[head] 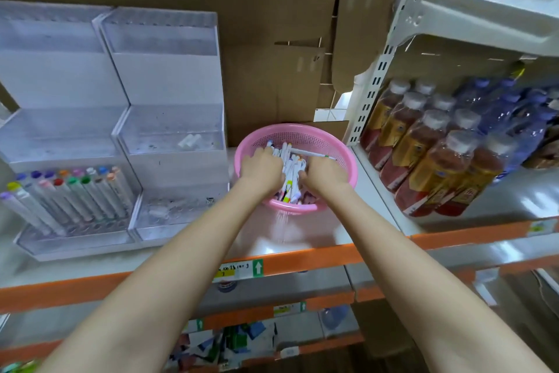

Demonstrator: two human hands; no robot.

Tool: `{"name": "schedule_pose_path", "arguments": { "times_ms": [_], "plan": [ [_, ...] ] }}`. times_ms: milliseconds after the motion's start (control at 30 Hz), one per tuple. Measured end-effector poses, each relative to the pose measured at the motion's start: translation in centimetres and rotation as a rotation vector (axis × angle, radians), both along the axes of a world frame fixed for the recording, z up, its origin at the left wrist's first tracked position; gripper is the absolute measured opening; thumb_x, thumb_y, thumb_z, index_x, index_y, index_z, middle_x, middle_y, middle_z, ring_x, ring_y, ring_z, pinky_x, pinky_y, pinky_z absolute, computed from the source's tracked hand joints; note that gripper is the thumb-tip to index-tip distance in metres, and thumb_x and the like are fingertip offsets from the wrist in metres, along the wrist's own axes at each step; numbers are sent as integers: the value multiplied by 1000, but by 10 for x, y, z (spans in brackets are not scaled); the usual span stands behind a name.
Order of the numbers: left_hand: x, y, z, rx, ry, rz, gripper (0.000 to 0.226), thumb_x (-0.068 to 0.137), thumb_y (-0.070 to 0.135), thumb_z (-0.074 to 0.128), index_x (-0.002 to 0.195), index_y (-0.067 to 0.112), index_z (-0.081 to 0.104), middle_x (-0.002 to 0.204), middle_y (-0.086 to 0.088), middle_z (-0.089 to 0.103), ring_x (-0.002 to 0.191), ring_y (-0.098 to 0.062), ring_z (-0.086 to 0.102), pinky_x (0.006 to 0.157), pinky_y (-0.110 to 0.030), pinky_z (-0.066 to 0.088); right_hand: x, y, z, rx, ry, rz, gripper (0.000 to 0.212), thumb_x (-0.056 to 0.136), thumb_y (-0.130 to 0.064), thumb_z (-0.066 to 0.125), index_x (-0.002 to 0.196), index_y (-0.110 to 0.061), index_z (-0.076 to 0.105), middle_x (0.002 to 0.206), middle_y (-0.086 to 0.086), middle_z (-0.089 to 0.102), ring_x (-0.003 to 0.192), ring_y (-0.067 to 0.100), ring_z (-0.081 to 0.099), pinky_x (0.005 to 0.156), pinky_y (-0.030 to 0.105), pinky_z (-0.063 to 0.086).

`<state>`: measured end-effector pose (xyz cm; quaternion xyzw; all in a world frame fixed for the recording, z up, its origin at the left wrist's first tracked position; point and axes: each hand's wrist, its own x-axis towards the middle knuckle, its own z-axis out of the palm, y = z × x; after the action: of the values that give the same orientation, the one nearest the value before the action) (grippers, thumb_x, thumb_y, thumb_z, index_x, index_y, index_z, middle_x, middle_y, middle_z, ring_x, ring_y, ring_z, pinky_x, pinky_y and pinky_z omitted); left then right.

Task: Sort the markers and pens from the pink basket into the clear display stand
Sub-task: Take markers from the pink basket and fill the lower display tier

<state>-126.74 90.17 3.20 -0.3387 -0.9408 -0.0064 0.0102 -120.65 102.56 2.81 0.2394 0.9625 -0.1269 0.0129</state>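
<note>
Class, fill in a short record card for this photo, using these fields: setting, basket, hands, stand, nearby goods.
Setting: shop shelf with an orange front edge
Basket: pink basket to the right of the stand, holding loose markers
Hands: left hand and right hand both inside the basket, among the markers; grip hidden
Stand: clear display stand, tiered; sorted markers with coloured caps in rows in its lower left tier
Nearby goods: wrapped bottles on the next shelf, right

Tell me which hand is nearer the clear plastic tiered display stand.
Left. The left hand is in the pink plastic basket beside the stand; the right hand is farther right.
</note>
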Motion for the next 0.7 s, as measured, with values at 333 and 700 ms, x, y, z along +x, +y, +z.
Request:
{"name": "schedule_pose_path", "arguments": {
  "times_ms": [333,700],
  "plan": [
    [-9,5,-3,107,-95,-20,33,85,44,60,77,12,57,88,-8,59,88,-27,57,62,-31,39,-6,8,2,-218,129,80,33,88,-31,64,114,-11,61,102,8,66,97,27,59,72,32,41],
    [-10,-2,-6,272,-325,-20,25,68,26,67,84,16,50,67,1,54,73,-24,56,48,-29,31,-8,14,-7,-428,258,11,59,80,-26,75,130,-13,46,116,10,62,100,28,60,74,30,42]
  ]
}}
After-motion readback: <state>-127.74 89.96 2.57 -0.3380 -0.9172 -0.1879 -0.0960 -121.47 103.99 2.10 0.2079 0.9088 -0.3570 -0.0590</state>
